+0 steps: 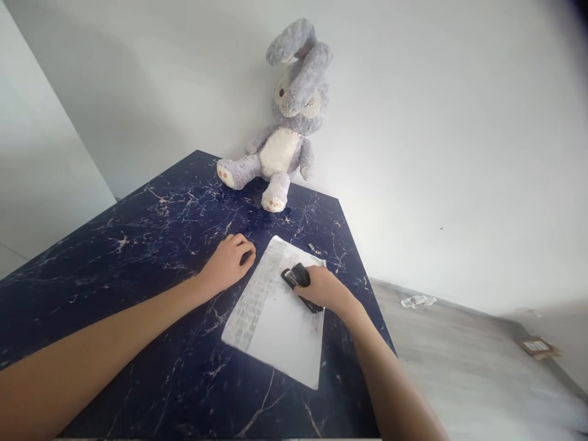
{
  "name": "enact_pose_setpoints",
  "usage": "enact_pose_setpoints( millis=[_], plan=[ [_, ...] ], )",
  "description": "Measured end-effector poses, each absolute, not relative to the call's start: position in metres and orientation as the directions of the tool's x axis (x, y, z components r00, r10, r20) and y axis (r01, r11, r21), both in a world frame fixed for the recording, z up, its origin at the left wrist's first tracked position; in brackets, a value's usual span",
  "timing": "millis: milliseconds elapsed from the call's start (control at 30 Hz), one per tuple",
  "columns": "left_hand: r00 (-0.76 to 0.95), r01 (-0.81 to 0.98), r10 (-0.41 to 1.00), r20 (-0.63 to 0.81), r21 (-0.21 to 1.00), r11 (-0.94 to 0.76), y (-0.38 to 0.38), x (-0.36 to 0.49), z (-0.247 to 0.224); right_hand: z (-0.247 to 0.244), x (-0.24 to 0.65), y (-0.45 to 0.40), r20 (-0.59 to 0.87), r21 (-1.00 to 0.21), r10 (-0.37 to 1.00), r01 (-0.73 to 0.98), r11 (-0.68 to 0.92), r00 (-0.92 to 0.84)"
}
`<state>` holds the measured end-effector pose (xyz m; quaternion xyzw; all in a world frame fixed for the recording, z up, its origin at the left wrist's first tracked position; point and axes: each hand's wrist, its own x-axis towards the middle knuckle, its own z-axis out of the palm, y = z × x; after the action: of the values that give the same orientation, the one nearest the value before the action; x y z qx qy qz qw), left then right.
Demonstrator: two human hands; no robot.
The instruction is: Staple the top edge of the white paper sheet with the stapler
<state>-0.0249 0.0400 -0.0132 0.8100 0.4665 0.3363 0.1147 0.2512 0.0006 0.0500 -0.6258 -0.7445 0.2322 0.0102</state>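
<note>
My right hand grips a black stapler just over a white sheet of paper. The stapler's two arms look spread apart at the far end, and my fingers hide its middle. A greyish printed grid runs along the sheet's left side. Left of the paper, my left hand rests on the table with loosely curled fingers. A dark gap shows between its thumb and fingers, and I see nothing held there. Beyond the sheet's upper edge lies a small metallic piece, perhaps a strip of staples.
A grey plush rabbit sits at the back of the dark blue marbled table, against the wall. On the floor to the right are a clear plastic bottle and a brown box-like thing.
</note>
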Motion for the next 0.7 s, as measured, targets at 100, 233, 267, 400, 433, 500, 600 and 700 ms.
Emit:
enact_pose_setpoints(
  millis=[100,233,267,400,433,500,600,700],
  plan=[
    [0.368,0.722,0.836,0.406,0.443,-0.532,0.039,-0.024,-0.019,0.055,0.275,0.011,-0.384,-0.385,0.884,0.916,0.110,-0.268],
    [0.460,0.704,0.808,0.368,0.404,-0.584,0.035,-0.023,-0.017,0.058,0.297,0.026,-0.445,-0.544,0.767,0.820,0.179,-0.463],
    [0.492,0.683,0.794,0.356,0.407,-0.606,0.035,-0.023,-0.016,0.059,0.300,0.028,-0.430,-0.578,0.752,0.792,0.197,-0.500],
    [0.555,0.599,0.763,0.331,0.478,-0.643,0.032,-0.019,-0.013,0.058,0.300,0.031,-0.359,-0.622,0.700,0.718,0.313,-0.617],
    [0.554,0.576,0.765,0.329,0.511,-0.638,0.030,-0.018,-0.013,0.058,0.299,0.030,-0.351,-0.614,0.692,0.713,0.338,-0.631],
    [0.543,0.519,0.777,0.318,0.600,-0.609,0.026,-0.013,-0.012,0.058,0.296,0.028,-0.346,-0.598,0.683,0.712,0.368,-0.643],
    [0.536,0.412,0.795,0.283,0.735,-0.539,0.021,-0.007,-0.012,0.057,0.294,0.027,-0.349,-0.592,0.670,0.709,0.384,-0.655],
    [0.505,0.322,0.822,0.262,0.827,-0.461,0.020,-0.003,-0.012,0.056,0.295,0.027,-0.341,-0.601,0.672,0.702,0.382,-0.658]
  ],
)
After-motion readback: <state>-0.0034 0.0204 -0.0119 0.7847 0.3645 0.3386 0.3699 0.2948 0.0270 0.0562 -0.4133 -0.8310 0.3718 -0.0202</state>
